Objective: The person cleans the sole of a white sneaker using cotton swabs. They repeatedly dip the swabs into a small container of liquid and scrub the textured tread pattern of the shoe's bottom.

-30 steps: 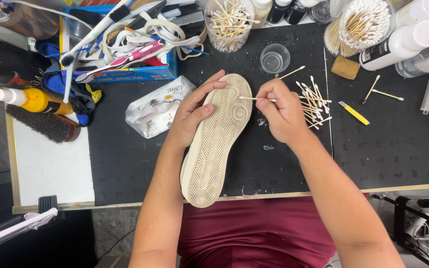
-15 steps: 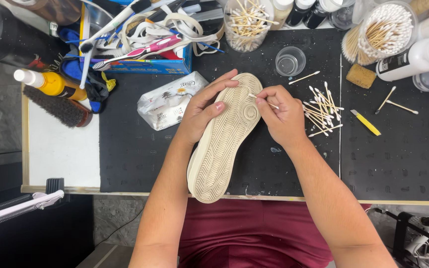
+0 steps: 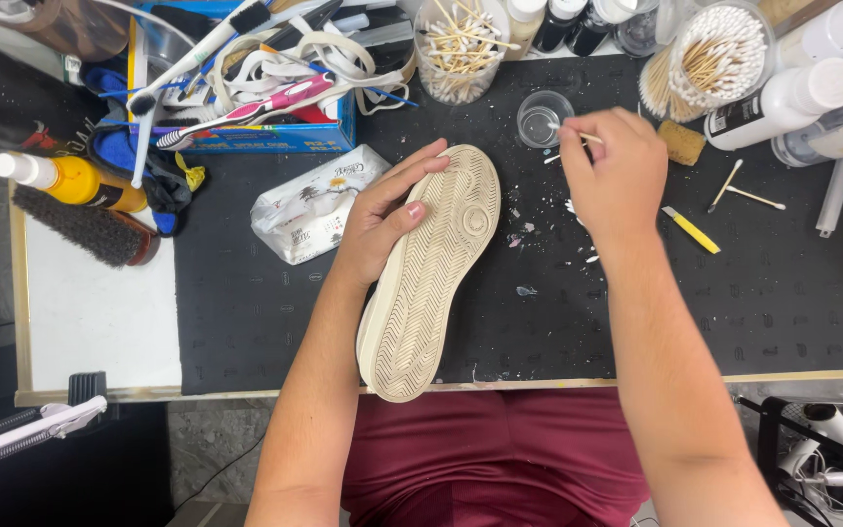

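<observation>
Bench (image 3: 246,322): black dimpled mat, paint-flecked. Left hand (image 3: 382,220) grips cream shoe (image 3: 431,278), ribbed sole up. Right hand (image 3: 617,176) pinches wooden swab (image 3: 568,130) at clear round cup (image 3: 541,117).

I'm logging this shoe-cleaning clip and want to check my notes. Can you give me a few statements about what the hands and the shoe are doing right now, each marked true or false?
1. The left hand holds the shoe sole up. True.
2. The right hand presses a cotton swab against the sole. False: it holds the cotton swab at the small clear cup, away from the shoe.
3. The wipes packet lies to the left of the shoe. True.
4. The yellow spray bottle stands inside the blue box. False: it lies beside the brush.
</observation>
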